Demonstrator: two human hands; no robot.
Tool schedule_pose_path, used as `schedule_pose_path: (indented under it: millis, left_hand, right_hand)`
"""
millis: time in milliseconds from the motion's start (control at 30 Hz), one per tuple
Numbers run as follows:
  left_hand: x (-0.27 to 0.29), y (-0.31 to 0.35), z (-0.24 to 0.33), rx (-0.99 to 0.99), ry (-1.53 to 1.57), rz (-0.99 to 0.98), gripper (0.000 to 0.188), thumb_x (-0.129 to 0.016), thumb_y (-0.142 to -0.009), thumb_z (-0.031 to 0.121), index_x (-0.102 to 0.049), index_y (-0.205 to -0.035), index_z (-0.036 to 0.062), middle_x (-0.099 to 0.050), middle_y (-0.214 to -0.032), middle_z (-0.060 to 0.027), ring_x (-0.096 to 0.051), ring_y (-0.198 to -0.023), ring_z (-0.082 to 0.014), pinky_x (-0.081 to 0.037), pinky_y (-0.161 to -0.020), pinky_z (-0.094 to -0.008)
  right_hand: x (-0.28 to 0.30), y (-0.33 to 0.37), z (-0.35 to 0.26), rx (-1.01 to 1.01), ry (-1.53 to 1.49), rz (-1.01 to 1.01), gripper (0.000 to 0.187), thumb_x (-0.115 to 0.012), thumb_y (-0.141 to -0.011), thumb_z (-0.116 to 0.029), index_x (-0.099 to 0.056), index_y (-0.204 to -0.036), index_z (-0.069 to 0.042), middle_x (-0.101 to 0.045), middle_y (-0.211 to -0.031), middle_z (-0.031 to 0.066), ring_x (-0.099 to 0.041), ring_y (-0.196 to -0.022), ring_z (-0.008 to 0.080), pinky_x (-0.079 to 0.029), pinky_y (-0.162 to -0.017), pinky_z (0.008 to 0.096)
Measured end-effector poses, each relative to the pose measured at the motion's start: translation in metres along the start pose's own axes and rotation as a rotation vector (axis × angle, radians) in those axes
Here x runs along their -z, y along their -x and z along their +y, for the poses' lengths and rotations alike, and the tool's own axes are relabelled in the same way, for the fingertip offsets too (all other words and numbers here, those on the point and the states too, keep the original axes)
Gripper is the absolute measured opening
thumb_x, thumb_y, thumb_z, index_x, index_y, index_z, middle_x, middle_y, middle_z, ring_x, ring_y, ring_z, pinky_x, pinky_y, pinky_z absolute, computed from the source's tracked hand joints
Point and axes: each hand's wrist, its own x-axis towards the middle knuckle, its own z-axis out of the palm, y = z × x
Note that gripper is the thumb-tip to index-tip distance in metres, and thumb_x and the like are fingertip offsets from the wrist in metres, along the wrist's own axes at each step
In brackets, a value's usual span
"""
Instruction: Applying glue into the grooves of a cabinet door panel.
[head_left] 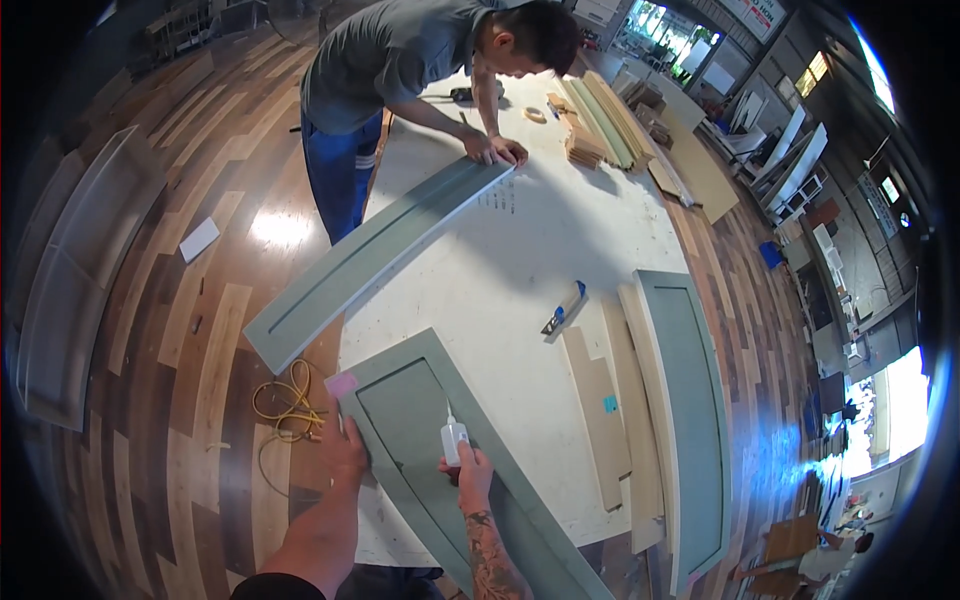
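Note:
A grey-green framed panel [415,350] with a recessed middle lies slanted across the near end of the table. At its left edge, just below a pink patch [341,384] on the corner, my left hand [346,450] grips the panel's side. My right hand [472,478] is closed round a small white squeeze bottle [453,440] with a thin nozzle. The nozzle points away from me, above the recessed part of the panel. Whether its tip touches the panel I cannot tell.
Across the white table [480,270], a co-worker [400,60] bends over another green panel [390,250] that overhangs the left side. A blue-handled tool [566,306] lies mid-table. Wooden strips [598,420] and a third panel [690,400] line the right. A yellow cord [290,402] coils at the left.

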Motion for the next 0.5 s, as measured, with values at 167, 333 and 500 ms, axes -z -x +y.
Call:
schedule_pose_path:
  millis: [167,333,500]
  left_hand:
    - [-0.001,0.007,0.01,0.063,-0.092,-0.059,0.059,-0.049,-0.099,0.039,-0.04,-0.157,0.0297,-0.068,-0.125,-0.0184,-0.068,-0.101,-0.0393,-0.054,-0.085,-0.0466]
    - [-0.007,-0.012,-0.028,-0.059,-0.046,0.012,0.059,-0.05,-0.1,0.036,-0.04,-0.157,0.0256,-0.059,-0.141,-0.0216,-0.061,-0.122,-0.0411,-0.049,-0.101,-0.047]
    - [-0.003,-0.012,-0.003,0.094,-0.083,-0.071,0.057,-0.048,-0.102,0.044,-0.038,-0.157,0.0368,-0.064,-0.132,-0.0158,-0.063,-0.118,-0.0355,-0.051,-0.096,-0.0444]
  right_hand:
    - [0.009,0.002,-0.002,-0.018,0.046,0.023,0.042,-0.06,-0.1,-0.038,-0.065,-0.102,0.003,-0.072,-0.081,0.0122,-0.069,-0.061,0.019,-0.048,-0.055,0.0281]
    - [-0.014,0.006,-0.008,0.037,0.045,-0.003,0.036,-0.054,-0.103,-0.035,-0.066,-0.092,-0.002,-0.067,-0.076,0.0084,-0.062,-0.067,0.0164,-0.045,-0.06,0.0291]
    - [-0.005,0.002,-0.014,-0.04,-0.026,0.025,0.042,-0.057,-0.102,-0.04,-0.063,-0.107,0.002,-0.07,-0.085,0.0119,-0.066,-0.068,0.0179,-0.047,-0.061,0.0299]
